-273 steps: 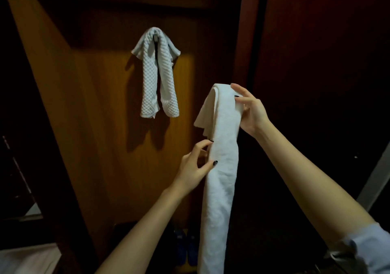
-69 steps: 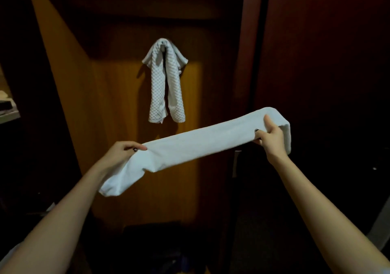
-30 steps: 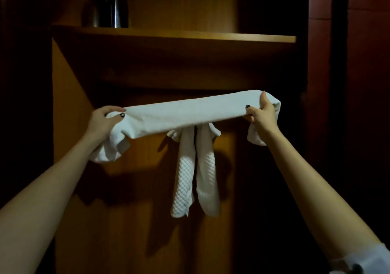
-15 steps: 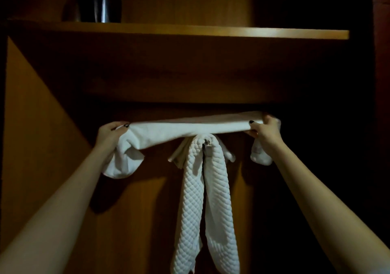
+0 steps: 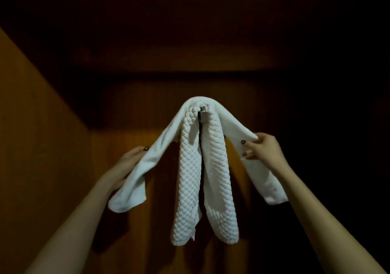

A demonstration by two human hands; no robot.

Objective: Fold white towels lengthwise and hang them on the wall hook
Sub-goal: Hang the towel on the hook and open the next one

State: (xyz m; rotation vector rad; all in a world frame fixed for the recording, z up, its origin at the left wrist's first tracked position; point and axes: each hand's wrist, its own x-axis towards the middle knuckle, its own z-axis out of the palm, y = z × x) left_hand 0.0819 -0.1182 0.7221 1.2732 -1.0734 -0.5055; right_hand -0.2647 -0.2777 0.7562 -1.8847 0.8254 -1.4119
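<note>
A smooth white towel drapes over the wall hook atop a quilted towel; left hand and right hand each clasp an end.

I count two white towels: one quilted towel hanging in two strands from the hook, and one smooth towel draped over the same spot. One metal hook shows. Two hands are up, my left hand and right hand.
</note>
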